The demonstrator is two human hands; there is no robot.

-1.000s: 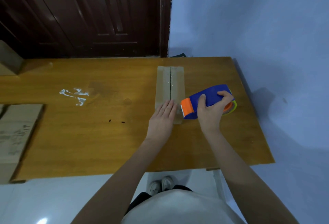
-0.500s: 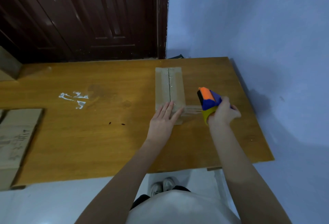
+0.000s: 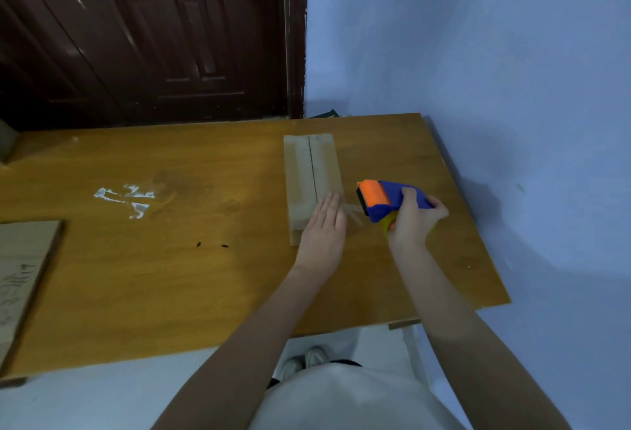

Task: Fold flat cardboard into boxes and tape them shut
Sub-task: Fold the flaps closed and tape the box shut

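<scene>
A narrow cardboard box (image 3: 312, 170) lies on the wooden table (image 3: 205, 276), its two top flaps meeting along a centre seam. My left hand (image 3: 324, 224) presses flat on the box's near right corner, fingers straight. My right hand (image 3: 415, 221) grips a blue tape dispenser (image 3: 392, 201) with an orange roller, just right of the box. A strip of clear tape (image 3: 353, 213) stretches from the dispenser to the box under my left fingers.
Flat cardboard sheets (image 3: 24, 279) lie at the table's left edge. White marks (image 3: 124, 197) stain the tabletop. A dark door (image 3: 146, 37) stands behind the table and a blue wall (image 3: 495, 71) runs along its right side.
My right hand has pulled the dispenser off the box to the right and turned it, drawing out tape. My left hand has stayed pressed on the box's near end.
</scene>
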